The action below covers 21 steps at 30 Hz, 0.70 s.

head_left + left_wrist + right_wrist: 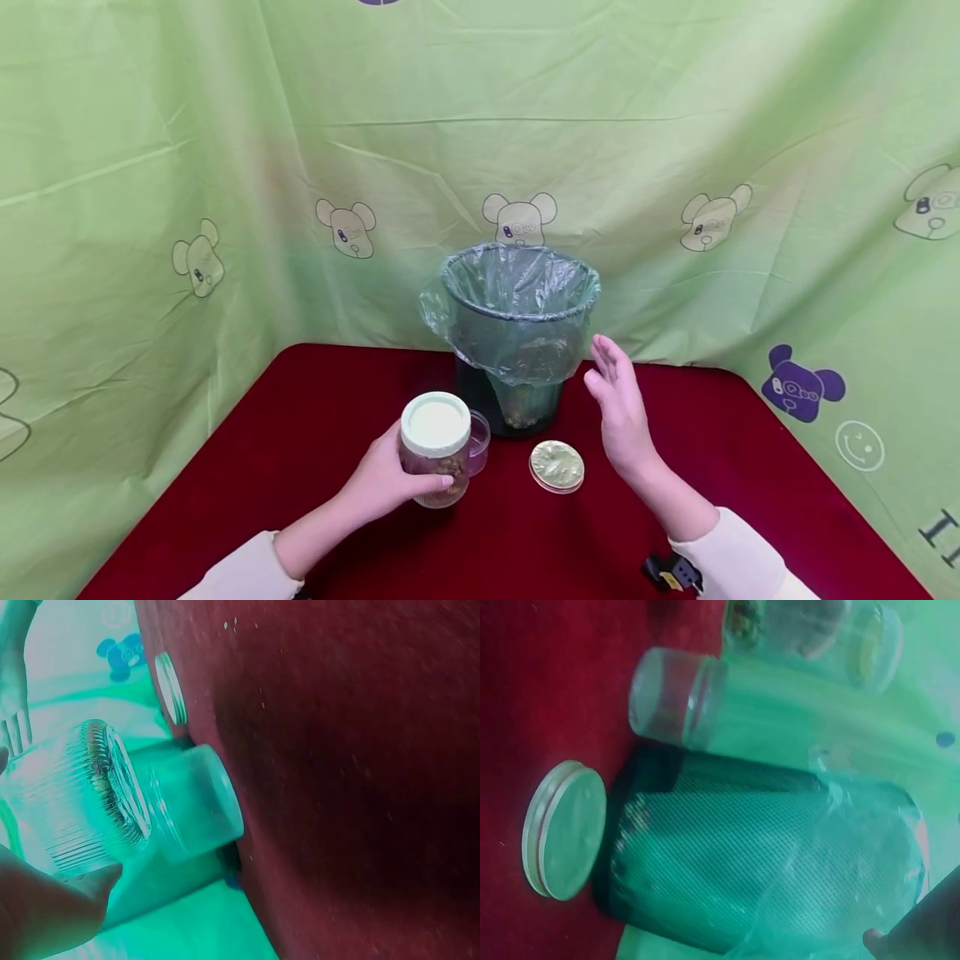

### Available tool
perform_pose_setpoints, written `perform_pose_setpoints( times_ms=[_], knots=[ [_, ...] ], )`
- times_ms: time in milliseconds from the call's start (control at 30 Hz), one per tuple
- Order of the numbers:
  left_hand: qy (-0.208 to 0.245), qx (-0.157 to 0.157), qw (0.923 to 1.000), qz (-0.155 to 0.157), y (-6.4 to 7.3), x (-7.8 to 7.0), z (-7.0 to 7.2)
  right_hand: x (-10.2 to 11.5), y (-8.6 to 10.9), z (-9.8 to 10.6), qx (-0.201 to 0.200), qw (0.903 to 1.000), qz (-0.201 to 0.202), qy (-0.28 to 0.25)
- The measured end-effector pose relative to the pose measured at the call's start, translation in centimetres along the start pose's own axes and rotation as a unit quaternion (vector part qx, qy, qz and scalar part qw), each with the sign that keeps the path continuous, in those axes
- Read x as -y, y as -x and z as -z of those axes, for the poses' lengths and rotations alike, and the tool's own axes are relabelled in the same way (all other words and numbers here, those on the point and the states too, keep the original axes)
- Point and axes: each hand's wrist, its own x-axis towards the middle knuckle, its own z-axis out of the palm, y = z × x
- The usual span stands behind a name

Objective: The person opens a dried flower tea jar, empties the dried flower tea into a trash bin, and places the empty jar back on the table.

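Observation:
My left hand [386,477] grips a ribbed clear jar [442,482] with a pale lid [436,423], holding it above the red table. Brownish pieces lie inside at the jar's bottom. Just behind it stands a smaller clear jar [478,446], with no lid on it; the left wrist view also shows this open jar [196,801]. To the right lies a round gold lid [557,464], flat on the cloth. My right hand [621,410] hovers beside the bin with its fingers straight, holding nothing.
A black mesh bin [517,400] with a clear plastic liner [525,342] over its rim stands at the table's back, some bits at its bottom. Red cloth [300,442] covers the table. Green printed curtains [420,150] hang behind and at both sides.

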Motion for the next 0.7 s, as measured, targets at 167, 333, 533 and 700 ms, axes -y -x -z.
perform_pose_setpoints(
  times_ms=[167, 333, 533, 700],
  knots=[
    [0.006, 0.033, 0.9993, -0.016, 0.0, -0.2, -1.2, -0.8, 1.4, -0.9, 0.049, 0.9979, 0.026, 0.032],
    [0.015, 0.045, 0.9987, -0.02, 0.0, -0.3, -2.6, -2.5, 2.6, -1.6, 0.115, 0.9905, 0.014, 0.075],
    [-0.002, 0.062, 0.9978, -0.025, 0.0, -0.1, -4.0, -3.9, 4.1, -2.2, 0.168, 0.9811, 0.016, 0.095],
    [-0.011, 0.072, 0.9968, -0.033, 0.0, 0.1, -4.9, -4.5, 4.9, -2.9, 0.186, 0.9758, 0.023, 0.112]
  ],
)
